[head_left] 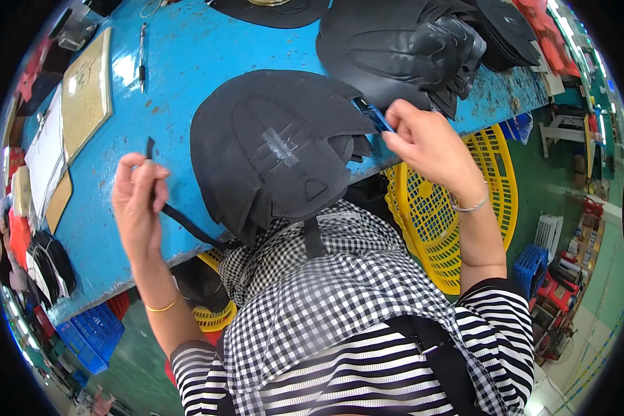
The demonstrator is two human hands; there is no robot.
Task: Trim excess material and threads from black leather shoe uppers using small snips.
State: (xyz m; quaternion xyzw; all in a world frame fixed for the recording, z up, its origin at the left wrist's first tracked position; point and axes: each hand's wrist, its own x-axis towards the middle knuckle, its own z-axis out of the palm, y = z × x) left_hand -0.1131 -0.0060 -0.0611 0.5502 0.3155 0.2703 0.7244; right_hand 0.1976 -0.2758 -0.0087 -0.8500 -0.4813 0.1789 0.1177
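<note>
A stack of black cut panels [249, 111] lies at the table's front edge, overhanging toward my lap. The top one has a raised curved outline and a greyish cross-shaped patch in its middle. My left hand [139, 197] is left of the stack, its fingers pinched on a narrow black strip [187, 225]. One short end pokes up above the fingers, and the rest runs down to the table edge by my apron. At the stack's right edge my right hand [433, 145] grips small blue thread snips [374, 114]. Their dark tip points at the panels, and the fingers partly cover them.
More black panels [388, 48] are piled behind on the blue table [166, 41]. A pen [143, 59], a gold board [87, 90] and papers [46, 156] lie to the left. Yellow plastic baskets [509, 180] stand below at right, and a blue crate [93, 336] at lower left.
</note>
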